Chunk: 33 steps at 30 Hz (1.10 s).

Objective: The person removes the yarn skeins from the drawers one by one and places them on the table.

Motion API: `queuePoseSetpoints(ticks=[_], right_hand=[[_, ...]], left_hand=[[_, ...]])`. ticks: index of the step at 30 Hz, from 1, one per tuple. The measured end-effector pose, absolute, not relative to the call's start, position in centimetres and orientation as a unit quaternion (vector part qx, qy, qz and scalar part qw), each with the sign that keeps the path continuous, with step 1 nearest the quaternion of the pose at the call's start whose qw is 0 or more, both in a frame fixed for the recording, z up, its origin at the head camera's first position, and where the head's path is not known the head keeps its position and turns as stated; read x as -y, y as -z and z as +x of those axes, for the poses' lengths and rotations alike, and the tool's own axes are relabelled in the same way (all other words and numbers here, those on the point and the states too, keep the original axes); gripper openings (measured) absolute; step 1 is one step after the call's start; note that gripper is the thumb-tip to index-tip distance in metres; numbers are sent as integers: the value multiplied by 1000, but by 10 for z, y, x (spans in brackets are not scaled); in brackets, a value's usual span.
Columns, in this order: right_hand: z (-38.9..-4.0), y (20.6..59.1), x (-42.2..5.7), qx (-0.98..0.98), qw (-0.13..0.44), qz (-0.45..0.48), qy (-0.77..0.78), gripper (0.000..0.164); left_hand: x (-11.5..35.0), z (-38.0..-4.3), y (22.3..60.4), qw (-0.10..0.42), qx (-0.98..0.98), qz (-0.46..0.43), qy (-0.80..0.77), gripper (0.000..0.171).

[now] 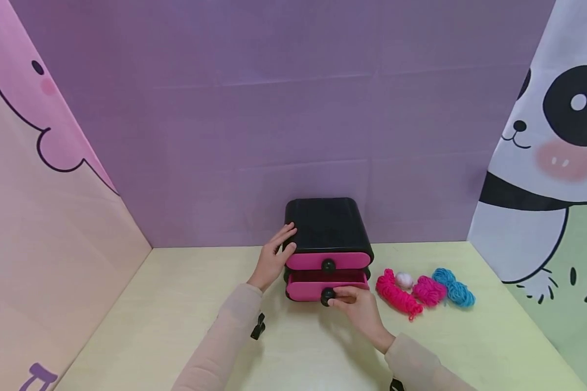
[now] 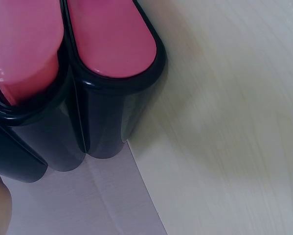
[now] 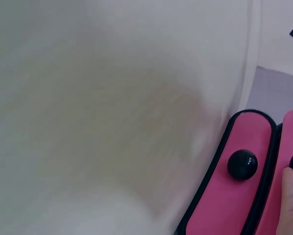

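A small black chest of drawers (image 1: 325, 225) with pink drawer fronts and round black knobs stands against the back wall. My left hand (image 1: 272, 258) rests on its left side, fingers spread along the upper edge. With thumb and fingers my right hand (image 1: 362, 309) pinches the black knob (image 1: 327, 296) of a lower pink drawer (image 1: 303, 291). That drawer is pulled partly out, with its dark pink inside showing. The pink drawer above it (image 1: 305, 261) is closed. In the right wrist view, a closed drawer with its own knob (image 3: 242, 165) lies beside the gripped one.
To the right of the chest lie a bright pink yarn skein (image 1: 396, 293), a small white ball (image 1: 404, 280), a magenta yarn bundle (image 1: 429, 291) and a blue yarn skein (image 1: 454, 288). A purple cloth wall (image 1: 293, 108) rises behind; printed side walls flank the pale table (image 1: 176, 326).
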State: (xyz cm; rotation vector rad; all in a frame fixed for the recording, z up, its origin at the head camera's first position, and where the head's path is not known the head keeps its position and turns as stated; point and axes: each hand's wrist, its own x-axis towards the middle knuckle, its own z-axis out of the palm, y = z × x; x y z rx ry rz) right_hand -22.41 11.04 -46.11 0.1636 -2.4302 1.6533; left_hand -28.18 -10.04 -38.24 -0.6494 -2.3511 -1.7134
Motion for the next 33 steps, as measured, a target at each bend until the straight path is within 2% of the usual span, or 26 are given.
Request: queuePoseSetpoints(ticks=[12, 18, 33], right_hand=[[-243, 465, -107, 800, 94, 30, -591, 30], [-246, 467, -105, 799, 98, 26, -592, 30], [-245, 467, -104, 797, 103, 27, -594, 29]], left_hand=[[100, -287, 393, 79, 782, -221, 578, 44], [103, -305, 409, 90, 776, -221, 583, 44], [102, -306, 412, 103, 779, -216, 580, 43]])
